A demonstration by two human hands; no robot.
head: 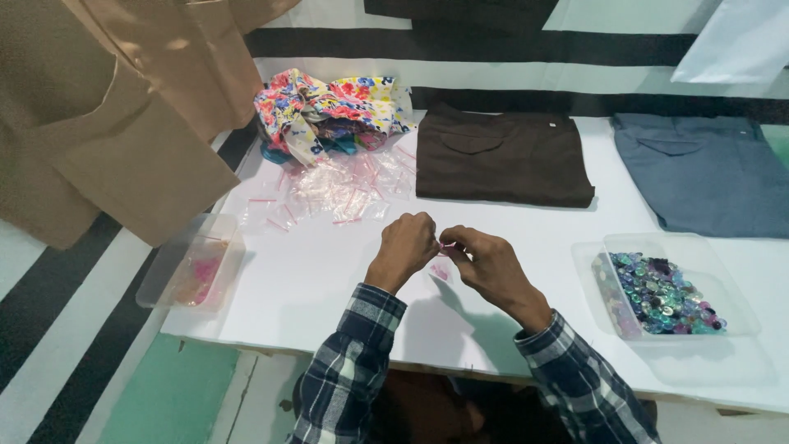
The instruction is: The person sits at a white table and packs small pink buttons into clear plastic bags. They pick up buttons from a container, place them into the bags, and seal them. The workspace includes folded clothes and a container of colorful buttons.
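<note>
My left hand [407, 247] and my right hand [485, 259] meet over the middle of the white table [329, 271]. Between their fingertips they pinch a small clear zip bag [442, 261] with a pink strip along its top; something small and pink shows inside it. Both hands grip the bag's top edge, and the bag hangs just above the table. Plaid sleeves cover both forearms. A pile of empty clear zip bags [345, 189] lies on the table behind my left hand.
A clear tray [707, 255] of shiny blue, green and purple beads sits at the right. Another clear tray [193, 267] with pink filled bags sits at the left edge. Folded brown trousers [501, 156], grey-blue trousers [707, 168] and a floral cloth [329, 111] lie behind. A tan garment [107, 115] hangs at left.
</note>
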